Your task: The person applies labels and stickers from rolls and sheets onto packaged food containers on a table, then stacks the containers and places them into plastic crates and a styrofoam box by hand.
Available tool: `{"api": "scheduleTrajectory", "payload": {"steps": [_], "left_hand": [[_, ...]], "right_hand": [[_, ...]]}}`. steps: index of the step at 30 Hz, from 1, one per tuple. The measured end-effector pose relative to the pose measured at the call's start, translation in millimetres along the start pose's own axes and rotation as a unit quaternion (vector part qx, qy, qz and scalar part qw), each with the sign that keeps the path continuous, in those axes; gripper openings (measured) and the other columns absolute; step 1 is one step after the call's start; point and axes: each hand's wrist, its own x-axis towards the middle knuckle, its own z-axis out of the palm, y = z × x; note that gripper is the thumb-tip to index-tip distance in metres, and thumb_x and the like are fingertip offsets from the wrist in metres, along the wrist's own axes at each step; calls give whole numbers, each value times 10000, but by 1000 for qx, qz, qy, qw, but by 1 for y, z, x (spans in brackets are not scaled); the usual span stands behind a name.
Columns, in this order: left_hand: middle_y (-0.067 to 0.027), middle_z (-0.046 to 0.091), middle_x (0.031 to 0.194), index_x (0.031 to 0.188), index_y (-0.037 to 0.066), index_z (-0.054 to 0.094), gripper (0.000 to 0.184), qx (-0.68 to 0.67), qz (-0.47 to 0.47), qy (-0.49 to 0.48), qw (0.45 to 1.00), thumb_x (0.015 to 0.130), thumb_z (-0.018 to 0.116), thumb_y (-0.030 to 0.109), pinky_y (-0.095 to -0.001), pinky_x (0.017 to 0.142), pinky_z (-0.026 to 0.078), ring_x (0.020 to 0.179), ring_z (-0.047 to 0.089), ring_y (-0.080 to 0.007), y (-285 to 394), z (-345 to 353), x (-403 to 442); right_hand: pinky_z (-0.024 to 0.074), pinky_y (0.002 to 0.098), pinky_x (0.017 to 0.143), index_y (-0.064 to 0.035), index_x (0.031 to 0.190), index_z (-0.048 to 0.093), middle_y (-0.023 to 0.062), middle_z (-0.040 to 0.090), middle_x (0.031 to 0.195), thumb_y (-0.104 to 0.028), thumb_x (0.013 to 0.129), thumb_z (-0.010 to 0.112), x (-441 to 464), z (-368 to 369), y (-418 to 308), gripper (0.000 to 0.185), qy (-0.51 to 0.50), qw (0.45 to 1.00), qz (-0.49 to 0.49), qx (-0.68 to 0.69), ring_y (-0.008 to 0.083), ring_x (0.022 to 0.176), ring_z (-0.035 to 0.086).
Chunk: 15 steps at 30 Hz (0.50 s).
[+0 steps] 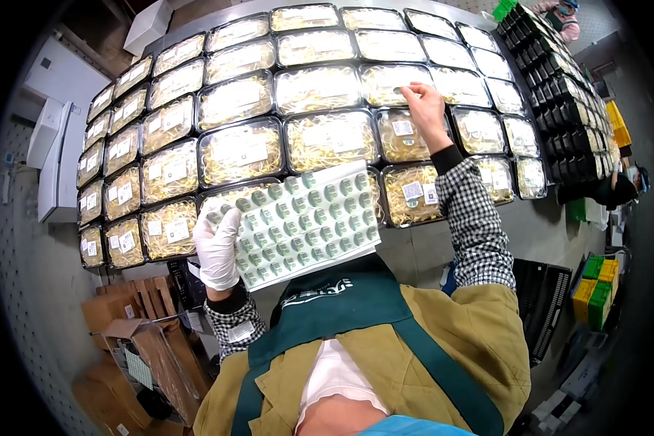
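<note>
My left hand, in a white glove, grips the left edge of a sheet of round green stickers. The sheet is tilted over the front row of packs and hides part of them. My right hand is bare and reaches over a clear-lidded pack of bean sprouts in the middle rows. Its thumb and forefinger are pinched on a small round sticker at the lid. Below that hand is another pack with white labels.
Rows of sprout packs cover the metal table. Stacked black trays stand at the right, with two other people beyond. Cardboard boxes lie at lower left; green and yellow crates are at lower right.
</note>
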Motion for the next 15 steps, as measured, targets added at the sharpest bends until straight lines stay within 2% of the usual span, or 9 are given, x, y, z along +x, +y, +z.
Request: {"api": "scheduleTrajectory", "payload": {"steps": [3, 4, 6, 8, 9, 11, 12, 13, 15], "left_hand": [[4, 646, 918, 1039, 20, 607, 160, -9, 2, -21, 1000, 881, 622, 38, -188, 676, 455, 759, 573, -50, 7, 14, 8], [4, 647, 918, 1043, 16, 610, 164, -2, 6, -22, 1000, 883, 623, 46, -183, 678, 452, 762, 571, -47, 8, 16, 10], [11, 643, 898, 1058, 10, 617, 179, -13, -12, -39, 999, 888, 623, 66, -175, 680, 433, 757, 550, -41, 11, 20, 14], [18, 626, 863, 1024, 3, 628, 151, 50, 9, -28, 998, 891, 624, 75, -179, 670, 411, 740, 522, -40, 8, 21, 17], [19, 620, 853, 1005, 0, 631, 136, 69, 21, -33, 997, 892, 623, 77, -182, 667, 407, 735, 515, -41, 11, 25, 19], [21, 617, 825, 964, -5, 635, 106, 95, 35, -36, 994, 897, 617, 74, -190, 656, 410, 724, 520, -48, 12, 32, 23], [27, 615, 806, 954, -8, 638, 104, 95, 42, -31, 994, 896, 621, 77, -189, 650, 410, 710, 515, -44, 15, 33, 24], [33, 614, 786, 943, -10, 641, 103, 93, 42, -44, 994, 895, 625, 80, -188, 645, 410, 697, 511, -39, 15, 39, 26], [47, 600, 748, 911, -15, 640, 106, 77, 43, -33, 996, 894, 633, 89, -181, 624, 400, 671, 487, -27, 14, 46, 27]], "right_hand": [[447, 359, 810, -73, 747, 708, 99, 649, 916, -335, 733, 707, 8, 25, -3, 263, 22, 986, -35, -163, 260, 913, 605], [454, 387, 767, -98, 701, 699, 91, 631, 890, -366, 712, 713, 3, 24, -10, 268, -3, 979, -50, -196, 282, 883, 600], [465, 418, 735, -98, 831, 670, 91, 624, 871, -343, 752, 679, 6, 22, -7, 257, -11, 975, -67, -214, 290, 851, 606], [478, 420, 714, -92, 941, 620, 106, 624, 856, -304, 796, 632, 12, 23, 5, 258, 3, 976, -88, -198, 302, 814, 610], [487, 369, 696, -76, 939, 627, 107, 642, 904, -250, 830, 611, 17, 22, 13, 206, 18, 976, -95, -193, 266, 830, 624], [488, 323, 704, -45, 1005, 626, 112, 653, 945, -202, 872, 599, 11, 1, -37, 207, -113, 993, -26, -36, 235, 842, 631], [493, 305, 722, -57, 1031, 629, 105, 647, 979, -200, 875, 613, -2, -7, -86, 212, -276, 954, -83, 76, 221, 873, 626], [497, 288, 740, -70, 1056, 633, 97, 642, 1013, -198, 877, 626, -25, -25, -127, 220, -420, 882, -124, 175, 206, 904, 622], [497, 303, 781, -76, 1085, 634, 76, 641, 990, -211, 851, 659, -55, -34, -173, 271, -437, 827, -292, 201, 198, 907, 611]]}}
